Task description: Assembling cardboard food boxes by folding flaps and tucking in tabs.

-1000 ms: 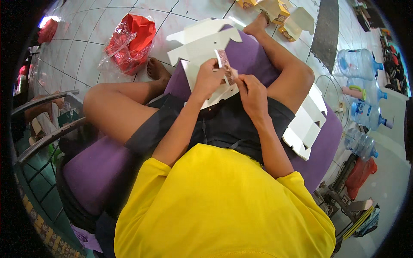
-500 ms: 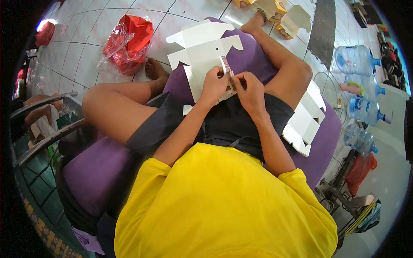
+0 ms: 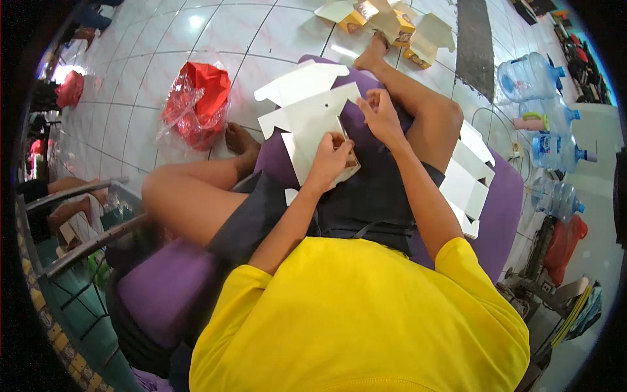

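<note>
A flat white cardboard box blank [image 3: 312, 134] with cut flaps lies over my lap and the purple cushion seat. My left hand [image 3: 332, 160] is closed on its right side, where a narrow panel with brown print stands folded up. Just off the blank's upper right flap is my right hand [image 3: 384, 121], its fingers half bent and apart, holding nothing I can see. Whether its thumb tip touches the flap's corner I cannot tell. Beside my right thigh, more white box blanks [image 3: 467, 173] rest on the purple seat [image 3: 499, 196].
Several yellow-orange boxes [image 3: 418, 59] with open lids stand on the tiled floor near my right foot. A red bag in clear plastic [image 3: 194, 104] lies at far left. Large water bottles [image 3: 555, 151] line the right side. A metal-framed chair [image 3: 98, 242] stands left.
My right hand has left the folded panel and moved up and away toward the upper right flap. My left hand stays on the blank. The whole view has shifted slightly.
</note>
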`<state>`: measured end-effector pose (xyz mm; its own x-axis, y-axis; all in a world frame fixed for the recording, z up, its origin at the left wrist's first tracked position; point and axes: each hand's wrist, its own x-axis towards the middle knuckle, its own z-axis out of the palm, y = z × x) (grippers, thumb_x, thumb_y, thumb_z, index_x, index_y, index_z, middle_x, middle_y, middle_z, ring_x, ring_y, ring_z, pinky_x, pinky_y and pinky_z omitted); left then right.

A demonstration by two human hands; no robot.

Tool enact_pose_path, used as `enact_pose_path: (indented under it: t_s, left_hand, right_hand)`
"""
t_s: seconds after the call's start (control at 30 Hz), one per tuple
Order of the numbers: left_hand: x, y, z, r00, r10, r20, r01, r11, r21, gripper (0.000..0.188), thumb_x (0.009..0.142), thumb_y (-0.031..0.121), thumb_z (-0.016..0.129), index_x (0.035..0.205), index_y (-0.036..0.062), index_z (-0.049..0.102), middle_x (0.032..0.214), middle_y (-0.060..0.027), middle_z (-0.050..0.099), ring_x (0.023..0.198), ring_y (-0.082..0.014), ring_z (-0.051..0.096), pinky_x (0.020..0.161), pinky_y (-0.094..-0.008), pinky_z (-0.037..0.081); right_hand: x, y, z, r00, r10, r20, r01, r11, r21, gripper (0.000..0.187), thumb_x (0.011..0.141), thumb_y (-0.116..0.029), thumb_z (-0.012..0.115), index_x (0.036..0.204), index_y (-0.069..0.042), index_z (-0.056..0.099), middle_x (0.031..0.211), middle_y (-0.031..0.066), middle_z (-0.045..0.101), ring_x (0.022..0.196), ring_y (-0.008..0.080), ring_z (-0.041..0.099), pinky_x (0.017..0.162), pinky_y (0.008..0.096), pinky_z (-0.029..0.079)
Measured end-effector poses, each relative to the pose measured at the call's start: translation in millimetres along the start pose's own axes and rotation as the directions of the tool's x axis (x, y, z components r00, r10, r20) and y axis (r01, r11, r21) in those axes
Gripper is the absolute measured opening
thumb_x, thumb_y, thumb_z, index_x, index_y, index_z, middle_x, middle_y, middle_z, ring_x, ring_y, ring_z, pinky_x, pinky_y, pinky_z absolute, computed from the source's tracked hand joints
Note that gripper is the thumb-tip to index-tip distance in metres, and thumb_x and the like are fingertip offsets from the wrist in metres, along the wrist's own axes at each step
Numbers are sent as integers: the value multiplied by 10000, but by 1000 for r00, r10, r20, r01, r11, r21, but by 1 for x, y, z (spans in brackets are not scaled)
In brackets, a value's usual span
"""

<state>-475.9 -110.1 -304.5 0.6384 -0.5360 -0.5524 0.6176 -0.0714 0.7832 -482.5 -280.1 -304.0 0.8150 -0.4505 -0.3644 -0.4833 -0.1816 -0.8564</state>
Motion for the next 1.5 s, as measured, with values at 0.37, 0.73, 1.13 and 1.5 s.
enact_pose_path:
  t_s: [0.37,0.73,1.13,1.5]
  left_hand:
    - [4,-6,-2,999,47,-24,-49,995,-87,327,963,148,547,1225,-34,476,1010,-106,564,855,-184,626,723,-331,574]
    - [9,-19,-2,988,156,3,-156,985,79,270,982,140,514,1155,-58,575,950,-93,632,840,-151,632,775,-295,546]
    - [16,-33,-4,923,384,37,-364,836,410,281,974,104,493,1173,-81,562,966,-145,642,854,-190,640,792,-315,513]
    - [17,-35,2,938,346,23,-320,839,440,240,948,91,516,1140,-24,603,935,-160,649,830,-235,639,787,-351,493]
  right_hand:
    - [-13,-37,2,950,-293,107,310,925,-219,167,886,-111,638,984,9,576,858,97,649,767,137,630,720,275,516]
    - [-11,-14,-2,972,4,234,68,952,-297,305,756,-126,749,962,29,586,847,61,627,756,125,596,667,282,508]
    - [-34,-29,4,984,-92,149,161,812,-561,337,743,-124,702,1016,-6,545,950,229,651,945,417,618,786,462,493]
    - [-47,-31,-6,984,-107,140,159,882,-443,213,833,-174,633,914,18,586,921,275,641,922,445,605,774,506,475]
